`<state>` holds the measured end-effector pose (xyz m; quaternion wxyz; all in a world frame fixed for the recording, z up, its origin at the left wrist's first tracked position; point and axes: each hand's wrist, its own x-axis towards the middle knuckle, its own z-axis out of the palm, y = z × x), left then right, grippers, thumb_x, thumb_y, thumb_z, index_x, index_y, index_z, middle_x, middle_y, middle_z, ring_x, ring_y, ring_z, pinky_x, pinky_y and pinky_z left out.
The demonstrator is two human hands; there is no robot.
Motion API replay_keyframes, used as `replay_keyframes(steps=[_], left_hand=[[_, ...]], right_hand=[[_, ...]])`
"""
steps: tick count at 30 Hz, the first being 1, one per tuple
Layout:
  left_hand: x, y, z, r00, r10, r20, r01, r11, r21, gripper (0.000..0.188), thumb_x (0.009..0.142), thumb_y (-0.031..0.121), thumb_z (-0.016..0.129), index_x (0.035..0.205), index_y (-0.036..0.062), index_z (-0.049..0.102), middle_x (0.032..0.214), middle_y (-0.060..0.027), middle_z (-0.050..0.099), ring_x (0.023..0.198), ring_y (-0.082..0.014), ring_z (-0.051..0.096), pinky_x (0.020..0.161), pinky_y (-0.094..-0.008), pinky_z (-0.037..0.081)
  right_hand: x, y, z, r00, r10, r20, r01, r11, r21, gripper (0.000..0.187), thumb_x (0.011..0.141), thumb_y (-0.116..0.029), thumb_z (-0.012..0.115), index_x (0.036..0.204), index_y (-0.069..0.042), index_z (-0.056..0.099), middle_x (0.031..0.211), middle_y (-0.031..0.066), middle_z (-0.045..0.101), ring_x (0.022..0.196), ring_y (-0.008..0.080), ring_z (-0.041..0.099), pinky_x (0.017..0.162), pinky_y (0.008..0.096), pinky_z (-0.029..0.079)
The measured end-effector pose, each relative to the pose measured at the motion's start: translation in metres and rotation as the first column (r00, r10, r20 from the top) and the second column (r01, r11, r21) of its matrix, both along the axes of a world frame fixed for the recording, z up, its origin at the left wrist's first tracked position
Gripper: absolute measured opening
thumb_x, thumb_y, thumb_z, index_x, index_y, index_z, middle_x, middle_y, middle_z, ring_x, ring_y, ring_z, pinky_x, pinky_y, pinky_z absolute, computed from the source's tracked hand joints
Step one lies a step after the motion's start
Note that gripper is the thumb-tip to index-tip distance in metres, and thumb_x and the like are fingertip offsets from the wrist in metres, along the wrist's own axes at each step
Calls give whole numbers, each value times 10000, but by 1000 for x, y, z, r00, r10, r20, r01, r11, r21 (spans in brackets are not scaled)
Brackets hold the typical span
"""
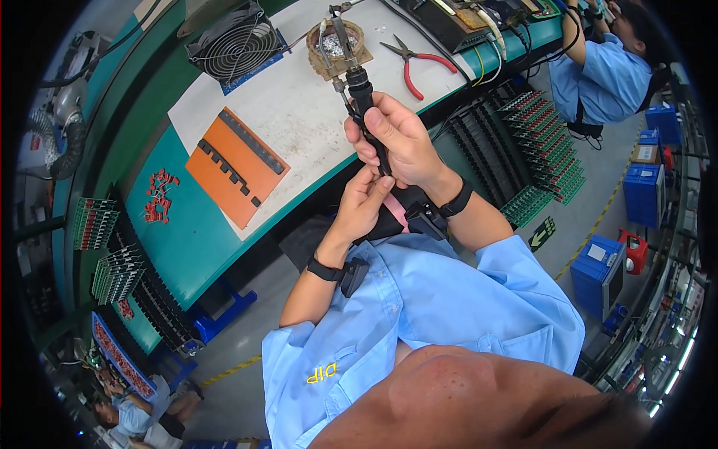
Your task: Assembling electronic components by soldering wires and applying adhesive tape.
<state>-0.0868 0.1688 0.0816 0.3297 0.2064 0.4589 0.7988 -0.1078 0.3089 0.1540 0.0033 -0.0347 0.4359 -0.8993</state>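
Observation:
My right hand (404, 142) is wrapped round the black handle of a soldering iron (360, 88), thumb along its side. Just below, my left hand (357, 206) pinches the handle's lower end, its fingertips close to the right hand. The iron's metal barrel points away from me, with a thin tube fixed beside it. Its front part passes over a round brown dish (317, 61) holding silvery scraps. Right of the dish lie red-handled pliers (407, 54), jaws apart. An orange board (238, 168) with black strips lies left of my hands.
A fan (238, 46) with a wire guard stands at the back left. Small red parts (158, 196) are scattered on the green bench. Racks of green circuit boards (544, 138) stand right; more boards (118, 275) are at left. Co-workers (602, 78) sit at the far right and lower left.

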Motion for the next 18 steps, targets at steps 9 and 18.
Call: replay_keyframes(steps=[9,18], left_hand=[[2,2,-2,996,45,70,-48,998,38,180,1011,71,559,1166,-20,564,1090,-41,603,1013,-107,566,914,-250,449],[1,0,-1,998,48,37,-48,999,-4,177,1010,92,569,1148,-20,571,1064,-34,607,1000,-101,566,919,-252,446]], right_hand=[[0,-1,1,1000,12,-9,-12,1000,6,344,1041,-272,519,1276,-25,470,968,100,598,688,91,491,576,213,423],[0,-1,1,1000,9,-25,-9,1000,23,341,1041,-276,520,1267,-25,473,972,100,598,691,90,491,583,210,422]])
